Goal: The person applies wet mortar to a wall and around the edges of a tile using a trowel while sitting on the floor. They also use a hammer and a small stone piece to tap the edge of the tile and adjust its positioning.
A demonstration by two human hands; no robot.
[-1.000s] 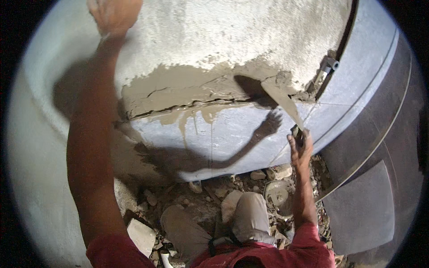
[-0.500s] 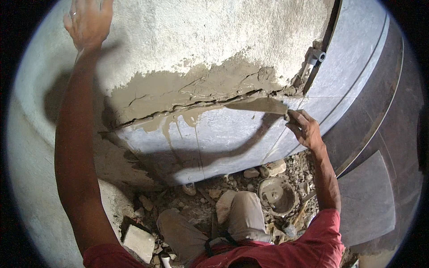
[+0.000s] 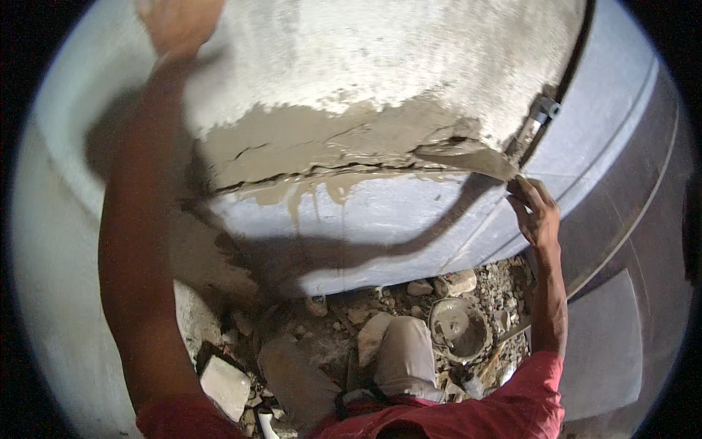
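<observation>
My right hand [image 3: 537, 208] grips the handle end of a trowel [image 3: 468, 161]. The trowel's blade points left and lies against the wet grey mortar [image 3: 314, 143], near the right end of the mortar band. Below that band a ragged dark crack runs along the top edge of a bluish-grey tile panel [image 3: 380, 212]. Smears and drips of mortar run down the panel's face. At the upper left, my left hand [image 3: 181, 22] is up at the pale wall [image 3: 351, 51], blurred and partly cut off by the view's edge; it looks flat, with nothing seen in it.
A round bucket [image 3: 472, 355] with wet mortar stands among rubble by my knee. A grey pipe fitting [image 3: 541, 110] sticks out at the wall's right edge. A pale block [image 3: 224, 391] lies at lower left, and a grey slab [image 3: 599, 351] at right.
The trowel blade has gone from the crack line up onto the mortar near its right end, and its angle has turned. The whole view has shifted a little; my left hand stays at the wall.
</observation>
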